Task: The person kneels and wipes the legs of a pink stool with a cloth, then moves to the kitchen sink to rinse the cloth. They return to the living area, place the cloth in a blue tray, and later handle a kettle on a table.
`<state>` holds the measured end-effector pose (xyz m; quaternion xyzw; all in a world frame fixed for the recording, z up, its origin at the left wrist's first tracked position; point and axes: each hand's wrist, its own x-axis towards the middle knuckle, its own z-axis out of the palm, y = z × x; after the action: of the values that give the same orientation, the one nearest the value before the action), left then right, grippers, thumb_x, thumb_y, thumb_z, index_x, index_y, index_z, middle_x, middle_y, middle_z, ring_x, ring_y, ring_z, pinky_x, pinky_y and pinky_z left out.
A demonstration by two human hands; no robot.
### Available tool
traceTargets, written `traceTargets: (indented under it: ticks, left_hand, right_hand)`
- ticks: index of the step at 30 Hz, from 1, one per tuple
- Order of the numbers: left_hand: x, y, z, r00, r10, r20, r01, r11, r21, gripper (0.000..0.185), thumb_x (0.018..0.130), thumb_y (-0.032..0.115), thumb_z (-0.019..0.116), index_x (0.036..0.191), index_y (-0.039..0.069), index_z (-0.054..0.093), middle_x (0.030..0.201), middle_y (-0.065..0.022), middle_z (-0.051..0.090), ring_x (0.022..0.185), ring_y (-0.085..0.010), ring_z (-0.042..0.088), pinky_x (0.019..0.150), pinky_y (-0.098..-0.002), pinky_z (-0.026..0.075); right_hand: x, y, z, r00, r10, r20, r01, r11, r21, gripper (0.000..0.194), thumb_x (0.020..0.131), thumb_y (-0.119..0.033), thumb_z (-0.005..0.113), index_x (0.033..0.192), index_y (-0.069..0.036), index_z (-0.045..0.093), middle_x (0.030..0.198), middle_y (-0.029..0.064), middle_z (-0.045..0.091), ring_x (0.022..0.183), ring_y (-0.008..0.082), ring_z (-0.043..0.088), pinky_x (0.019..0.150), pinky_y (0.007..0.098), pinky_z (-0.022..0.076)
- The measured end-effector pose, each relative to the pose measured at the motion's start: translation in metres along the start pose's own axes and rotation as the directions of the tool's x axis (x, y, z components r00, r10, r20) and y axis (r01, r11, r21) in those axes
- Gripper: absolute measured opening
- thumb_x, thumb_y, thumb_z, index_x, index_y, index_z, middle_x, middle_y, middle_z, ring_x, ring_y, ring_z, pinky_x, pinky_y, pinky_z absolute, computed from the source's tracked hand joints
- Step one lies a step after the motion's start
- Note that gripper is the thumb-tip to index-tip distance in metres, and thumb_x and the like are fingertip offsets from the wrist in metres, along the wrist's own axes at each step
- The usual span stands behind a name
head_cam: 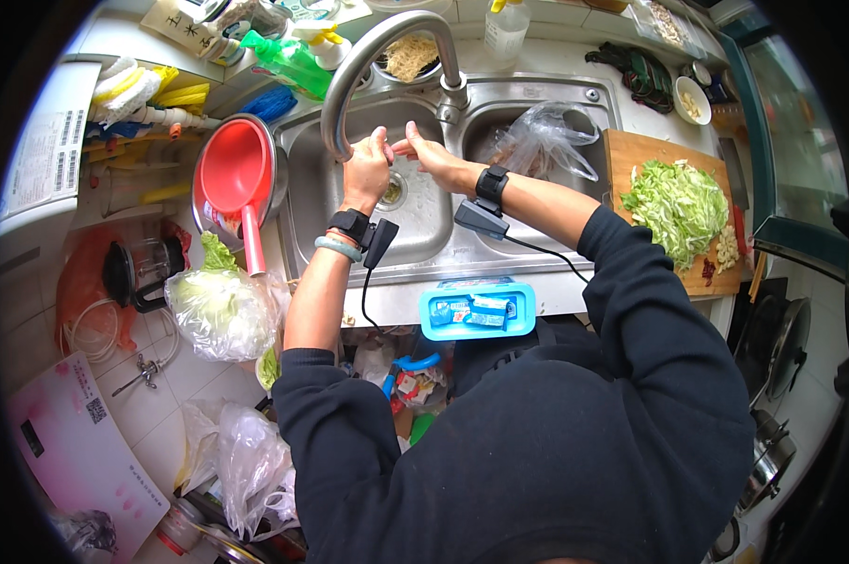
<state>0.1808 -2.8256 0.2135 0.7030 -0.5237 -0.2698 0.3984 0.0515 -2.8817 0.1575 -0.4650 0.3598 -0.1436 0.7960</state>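
Note:
Both of my hands are above the left basin (424,233) of a stainless steel double sink, close together near the outlet of the curved metal faucet (336,99). My left hand (366,173) has its thumb raised, and part of its fingers is hidden from view. Opposite it, my right hand (435,161) has its thumb up and fingers reaching toward the left one. I see nothing held in either. Below them is the drain strainer (394,193) with green scraps in it. In the right basin lies a clear plastic bag (547,141) with brownish contents.
A wooden cutting board (618,158) on the right bears shredded lettuce (678,208) and chopped garlic (727,248); a knife (734,166) lies beside it. A red plastic ladle (235,162) rests in a metal bowl at left. A blue plastic box (431,331) sits at the counter's front edge.

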Motion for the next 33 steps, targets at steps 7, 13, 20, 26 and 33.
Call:
traceTargets:
  ticks: [7,13,20,26,33]
  left_hand:
    - [-0.002,-0.027,-0.001,0.965,-0.249,0.079,0.260,0.943,-0.206,0.042,0.094,0.044,0.045,0.108,0.003,0.045,0.093,-0.0090,0.055,0.081,-0.0141,0.055,0.071,-0.0265,0.047]
    - [-0.020,-0.034,-0.016,0.908,-0.268,0.321,0.400,0.780,-0.482,0.040,0.089,0.018,0.059,0.122,0.004,0.040,0.106,-0.0106,0.052,0.096,-0.0199,0.056,0.080,-0.0340,0.050]
    - [-0.024,-0.034,-0.023,0.873,-0.466,0.144,0.430,0.595,-0.680,0.032,0.088,0.002,0.054,0.119,0.003,0.047,0.112,-0.0113,0.054,0.099,-0.0216,0.057,0.085,-0.0339,0.050]
    - [-0.027,-0.030,-0.022,0.932,-0.355,0.074,0.345,0.804,-0.484,0.048,0.074,0.004,0.072,0.117,0.001,0.050,0.102,-0.0076,0.059,0.090,-0.0142,0.059,0.078,-0.0254,0.048]
    - [-0.028,-0.031,-0.018,0.914,-0.401,0.055,0.387,0.824,-0.414,0.023,0.082,0.010,0.067,0.104,0.003,0.060,0.091,-0.0013,0.061,0.077,-0.0090,0.057,0.068,-0.0210,0.046]
  right_hand:
    - [-0.006,-0.007,0.018,0.981,-0.021,0.193,-0.044,0.944,0.327,0.055,0.092,-0.047,0.048,0.121,-0.001,0.046,0.113,0.0137,0.052,0.102,0.0238,0.053,0.084,0.0402,0.0485]
    - [-0.001,-0.002,0.017,0.998,0.027,0.063,-0.044,0.958,0.282,0.019,0.090,-0.013,0.056,0.103,0.001,0.053,0.097,0.0110,0.060,0.088,0.0238,0.063,0.077,0.0367,0.0556]
    - [0.000,-0.004,0.012,0.972,0.069,-0.224,0.003,0.951,0.308,0.012,0.090,-0.002,0.048,0.102,0.000,0.045,0.103,0.0159,0.051,0.092,0.0280,0.058,0.079,0.0459,0.0558]
    - [-0.008,-0.012,0.007,0.994,0.098,-0.048,-0.079,0.948,0.309,0.045,0.091,-0.026,0.052,0.130,-0.014,0.034,0.117,0.0103,0.047,0.101,0.0309,0.053,0.083,0.0521,0.0484]
    - [0.003,-0.006,0.012,0.998,0.046,-0.036,-0.044,0.998,0.045,0.035,0.090,-0.040,0.055,0.109,-0.010,0.056,0.100,0.0025,0.058,0.090,0.0132,0.054,0.074,0.0381,0.0472]
